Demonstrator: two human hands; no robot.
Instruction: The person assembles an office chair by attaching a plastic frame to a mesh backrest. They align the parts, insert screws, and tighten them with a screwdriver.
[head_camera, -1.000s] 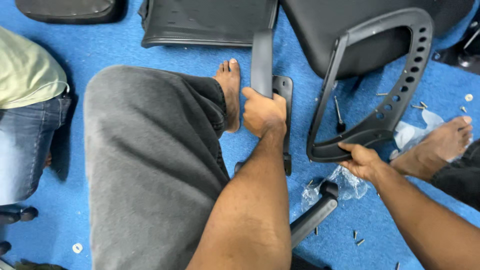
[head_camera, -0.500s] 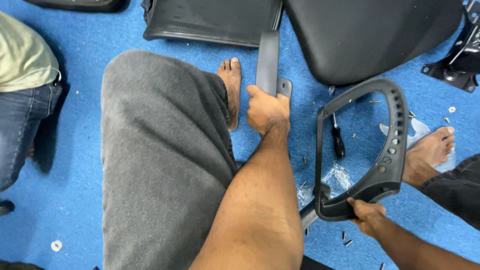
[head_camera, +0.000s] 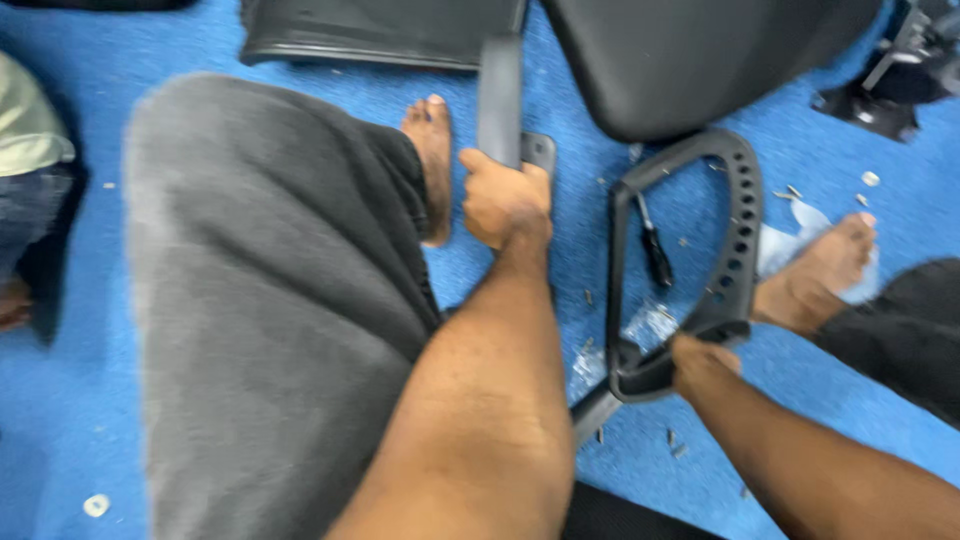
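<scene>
i am holding the black chair armrest (head_camera: 690, 270) by its bottom end, with my right hand (head_camera: 700, 362) closed around it, low over the blue floor (head_camera: 80, 420). my left hand (head_camera: 505, 200) is gripping the flat black bar (head_camera: 499, 95). the armrest is not joined to the seat (head_camera: 700, 60) yet, and little screws (head_camera: 870, 179) are lying loose.

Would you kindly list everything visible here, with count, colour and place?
armrest frame: one, black, holed loop, centre right, held at its lower end
flat bar: one, dark grey, top centre, gripped
seat pad: one, black, top right
panel: one, black, top
screwdriver: one, black, inside the loop
carpet: blue, scattered small hardware
another person: left edge
left hand: on the bar
right hand: on the frame
</scene>
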